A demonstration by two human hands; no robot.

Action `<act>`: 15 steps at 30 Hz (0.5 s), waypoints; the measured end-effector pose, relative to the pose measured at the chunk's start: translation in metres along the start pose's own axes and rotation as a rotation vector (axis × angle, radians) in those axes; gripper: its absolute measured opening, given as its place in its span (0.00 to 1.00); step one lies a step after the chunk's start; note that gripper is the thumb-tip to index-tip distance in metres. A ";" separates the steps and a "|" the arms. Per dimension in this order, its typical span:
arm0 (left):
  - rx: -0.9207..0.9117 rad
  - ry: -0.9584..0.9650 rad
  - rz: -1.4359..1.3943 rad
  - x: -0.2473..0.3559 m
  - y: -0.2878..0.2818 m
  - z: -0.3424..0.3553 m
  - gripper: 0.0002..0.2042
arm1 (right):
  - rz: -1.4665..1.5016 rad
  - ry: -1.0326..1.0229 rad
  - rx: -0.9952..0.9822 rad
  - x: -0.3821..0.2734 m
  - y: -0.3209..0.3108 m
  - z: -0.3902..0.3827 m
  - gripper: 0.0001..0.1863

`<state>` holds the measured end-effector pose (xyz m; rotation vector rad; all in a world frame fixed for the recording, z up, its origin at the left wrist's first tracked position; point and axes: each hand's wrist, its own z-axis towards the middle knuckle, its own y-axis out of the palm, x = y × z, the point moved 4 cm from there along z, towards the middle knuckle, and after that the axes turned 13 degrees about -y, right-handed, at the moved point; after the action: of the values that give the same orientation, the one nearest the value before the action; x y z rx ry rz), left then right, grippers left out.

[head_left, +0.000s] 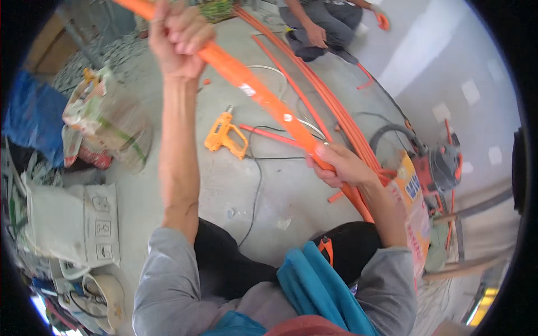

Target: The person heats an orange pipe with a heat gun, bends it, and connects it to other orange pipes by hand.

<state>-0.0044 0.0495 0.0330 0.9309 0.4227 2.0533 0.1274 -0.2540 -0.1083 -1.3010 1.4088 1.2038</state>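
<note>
A long orange pipe [246,85] runs slantwise before me, from the upper left down to my right side. My left hand [180,38] is wrapped round its upper part with the arm stretched out. Lower down, my right hand [343,164] grips the same pipe close to my right knee. Its far end passes out of the picture at the top. A yellow-orange heat gun [226,134] with a metal nozzle lies on the floor below the pipe, a dark cord trailing from it.
Several orange pipes [336,106] lie along the floor to the right. A co-worker [322,28] crouches at the far side by the wall. A red-and-black vacuum [443,165] stands right, behind a printed bag [412,207]. Filled sacks [106,115] and a white bucket [112,297] line the left.
</note>
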 end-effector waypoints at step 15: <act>0.685 0.174 0.312 -0.020 -0.033 0.003 0.19 | -0.740 -0.372 0.413 0.008 -0.009 -0.003 0.27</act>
<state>0.0239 0.0532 0.0069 1.2751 1.1896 2.3203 0.1352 -0.2581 -0.1164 -1.0801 0.7366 0.5667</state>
